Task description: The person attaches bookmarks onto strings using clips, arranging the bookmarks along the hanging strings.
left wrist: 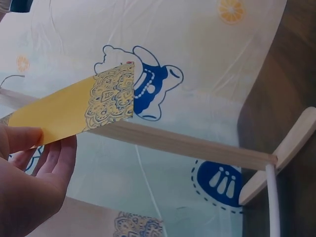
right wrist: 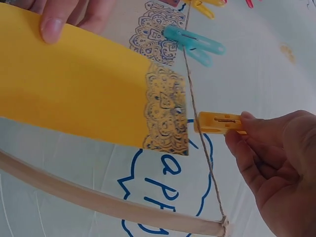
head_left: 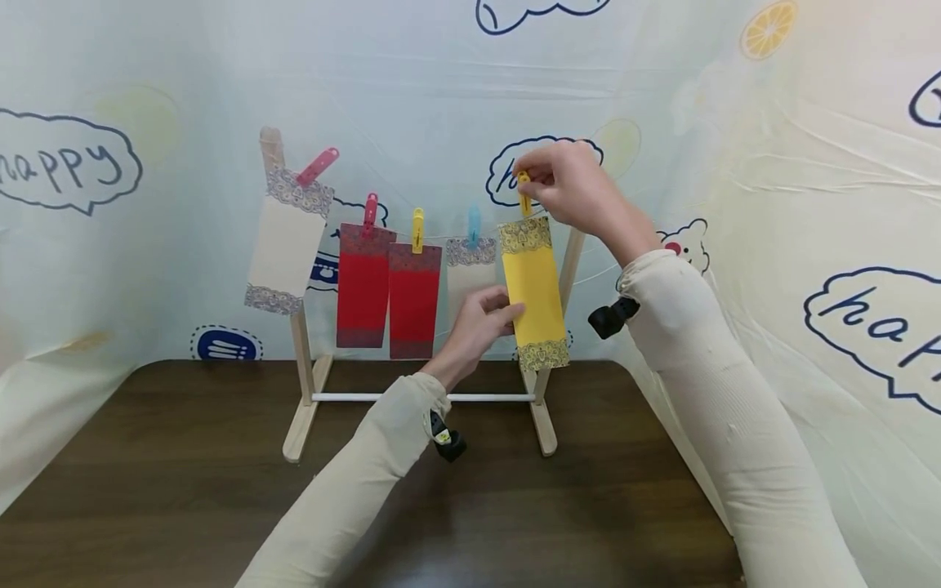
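Note:
My left hand (head_left: 478, 327) pinches the left edge of a yellow card (head_left: 535, 286) with lace-patterned ends, between thumb and fingers. Above the card, my right hand (head_left: 577, 184) pinches a yellow clothespin (right wrist: 219, 123) by its handle end. In the right wrist view the clothespin's tip is right at the twine (right wrist: 205, 153), and the card's patterned top edge lies just short of it. A blue clothespin (head_left: 474, 227) holds a cream card (head_left: 470, 273) on the twine beside the yellow one, partly behind my left hand.
Two red cards (head_left: 363, 294) hang farther left from a pink clothespin (head_left: 370, 214) and a yellow one. Another cream card (head_left: 283, 245) hangs by a pink clothespin (head_left: 318, 167) at the left post. The wooden stand (head_left: 300, 425) with a white crossbar (head_left: 353, 397) rests on a dark table (head_left: 184, 490).

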A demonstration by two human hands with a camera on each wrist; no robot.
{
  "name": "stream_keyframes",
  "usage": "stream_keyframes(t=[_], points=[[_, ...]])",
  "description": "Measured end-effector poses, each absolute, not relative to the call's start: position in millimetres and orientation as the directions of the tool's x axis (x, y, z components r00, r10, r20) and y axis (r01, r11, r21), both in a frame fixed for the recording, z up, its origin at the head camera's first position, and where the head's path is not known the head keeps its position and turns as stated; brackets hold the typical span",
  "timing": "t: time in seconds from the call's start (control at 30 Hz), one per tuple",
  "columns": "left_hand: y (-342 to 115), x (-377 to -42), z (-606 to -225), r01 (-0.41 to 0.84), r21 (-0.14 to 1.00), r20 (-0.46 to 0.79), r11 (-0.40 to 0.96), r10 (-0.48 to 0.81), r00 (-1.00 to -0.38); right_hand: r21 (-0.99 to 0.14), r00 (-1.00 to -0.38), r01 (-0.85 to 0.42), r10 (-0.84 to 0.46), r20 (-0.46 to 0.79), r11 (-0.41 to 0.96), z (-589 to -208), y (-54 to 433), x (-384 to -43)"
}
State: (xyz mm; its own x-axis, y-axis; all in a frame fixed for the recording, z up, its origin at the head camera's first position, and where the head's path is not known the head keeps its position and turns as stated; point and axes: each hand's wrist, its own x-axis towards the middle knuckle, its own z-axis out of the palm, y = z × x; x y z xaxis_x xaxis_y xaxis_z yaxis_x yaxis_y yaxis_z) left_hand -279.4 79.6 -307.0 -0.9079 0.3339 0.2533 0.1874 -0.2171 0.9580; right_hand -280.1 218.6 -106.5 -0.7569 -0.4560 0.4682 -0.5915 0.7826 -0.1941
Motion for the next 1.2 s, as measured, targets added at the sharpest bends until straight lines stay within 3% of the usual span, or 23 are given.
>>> stream_keyframes(t=[0.33,1.0,1.2], points=[[94.7,-274.8,-310.1,0.245,0.948,0.303,-0.205,0.332,-0.894,-0.217,-0.767,-0.587,-0.449,0.458,0.78,-113.5,231.2,-279.3],[99.3,-271.0,-309.7,0.26,0.94,0.326,-0.222,0.354,-0.877,-0.182,-0.843,-0.498,-0.423,0.332,0.848,-115.9,232.3,-269.0],[97.6,-267.8,-314.4,0.278,0.956,0.289,-0.094,0.465,-0.837,-0.103,-0.864,-0.46,-0.418,0.279,0.882,-118.5,229.0,-261.5]])
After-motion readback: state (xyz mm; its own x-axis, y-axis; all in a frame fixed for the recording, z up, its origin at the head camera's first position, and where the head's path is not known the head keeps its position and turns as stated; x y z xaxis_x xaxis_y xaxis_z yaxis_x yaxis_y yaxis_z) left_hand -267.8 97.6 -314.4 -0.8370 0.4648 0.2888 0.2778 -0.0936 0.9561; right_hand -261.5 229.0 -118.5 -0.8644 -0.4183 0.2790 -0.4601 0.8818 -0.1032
